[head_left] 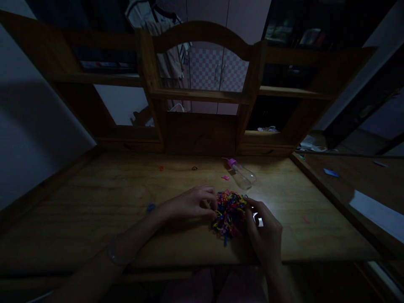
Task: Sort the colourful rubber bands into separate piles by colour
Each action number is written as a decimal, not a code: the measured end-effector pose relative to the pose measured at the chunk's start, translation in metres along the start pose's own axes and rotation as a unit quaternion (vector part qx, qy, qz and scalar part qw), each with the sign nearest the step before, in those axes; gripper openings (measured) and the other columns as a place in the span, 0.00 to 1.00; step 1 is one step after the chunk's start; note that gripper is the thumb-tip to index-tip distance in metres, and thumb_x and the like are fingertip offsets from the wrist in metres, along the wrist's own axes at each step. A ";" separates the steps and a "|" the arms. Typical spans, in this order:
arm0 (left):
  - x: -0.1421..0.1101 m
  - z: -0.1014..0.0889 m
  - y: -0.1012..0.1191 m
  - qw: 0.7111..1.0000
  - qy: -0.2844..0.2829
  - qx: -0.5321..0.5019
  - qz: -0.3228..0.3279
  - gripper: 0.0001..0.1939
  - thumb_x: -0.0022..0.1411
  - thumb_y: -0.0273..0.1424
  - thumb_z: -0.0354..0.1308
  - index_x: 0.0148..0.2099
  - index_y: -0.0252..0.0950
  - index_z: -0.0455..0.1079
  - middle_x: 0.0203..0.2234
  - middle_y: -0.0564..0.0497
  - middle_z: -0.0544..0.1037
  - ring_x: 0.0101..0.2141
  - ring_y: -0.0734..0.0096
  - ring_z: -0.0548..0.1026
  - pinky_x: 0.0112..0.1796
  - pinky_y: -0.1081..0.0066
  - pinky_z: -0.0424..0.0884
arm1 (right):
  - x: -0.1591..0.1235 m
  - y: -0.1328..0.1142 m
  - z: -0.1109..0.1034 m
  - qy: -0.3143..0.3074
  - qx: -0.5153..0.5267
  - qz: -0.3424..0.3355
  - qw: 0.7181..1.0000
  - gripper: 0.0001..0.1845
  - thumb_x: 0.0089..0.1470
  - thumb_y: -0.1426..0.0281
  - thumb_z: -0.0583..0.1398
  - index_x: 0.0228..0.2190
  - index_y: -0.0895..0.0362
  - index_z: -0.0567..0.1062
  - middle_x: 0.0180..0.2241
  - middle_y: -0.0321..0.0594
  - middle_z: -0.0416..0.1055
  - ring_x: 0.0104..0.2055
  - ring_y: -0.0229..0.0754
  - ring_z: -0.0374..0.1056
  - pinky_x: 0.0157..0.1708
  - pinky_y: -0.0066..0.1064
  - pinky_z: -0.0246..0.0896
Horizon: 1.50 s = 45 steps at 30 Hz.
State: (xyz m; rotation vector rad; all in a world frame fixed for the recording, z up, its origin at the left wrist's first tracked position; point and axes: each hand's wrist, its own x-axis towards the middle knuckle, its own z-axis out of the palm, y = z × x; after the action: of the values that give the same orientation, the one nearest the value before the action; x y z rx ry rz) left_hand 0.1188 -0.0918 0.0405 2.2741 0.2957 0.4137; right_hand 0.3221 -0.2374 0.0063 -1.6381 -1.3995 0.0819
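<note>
A tangled heap of small colourful elastic hair ties [229, 213], in red, yellow, blue, pink and dark strands, lies on the wooden desk [104, 185] before me. At its left side is my left hand [197, 204], fingers curled and thumb bent in, with the tips closed on the outer strands. My right hand [264, 225] closes on the heap's right edge between thumb and forefinger. The exact strands in each grip are too dark to make out. A translucent band circles my left wrist.
Beyond the heap a clear bottle with a pink spout cap [232, 162] lies on its side. Scattered about are a pink piece [225, 178], a black loop [194, 168], a red loop [161, 168] and a blue bundle [150, 207]. A wooden shelf unit [202, 96] rises behind.
</note>
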 end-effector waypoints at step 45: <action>-0.003 -0.001 -0.012 0.999 -0.033 0.014 -0.013 0.08 0.60 0.35 0.64 0.36 0.35 0.73 0.33 0.51 0.71 0.34 0.71 0.68 0.34 0.73 0.61 | 0.001 0.000 -0.002 -0.008 -0.024 0.002 1.000 0.10 0.61 0.68 0.55 0.43 0.54 0.73 0.39 0.39 0.74 0.34 0.39 0.69 0.31 0.28 0.65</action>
State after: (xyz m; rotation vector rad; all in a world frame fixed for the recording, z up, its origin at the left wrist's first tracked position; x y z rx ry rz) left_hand 0.1145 -0.0843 0.0313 2.3031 0.2987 0.3214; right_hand 0.3232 -0.2376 0.0082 -1.6841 -1.4192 0.0640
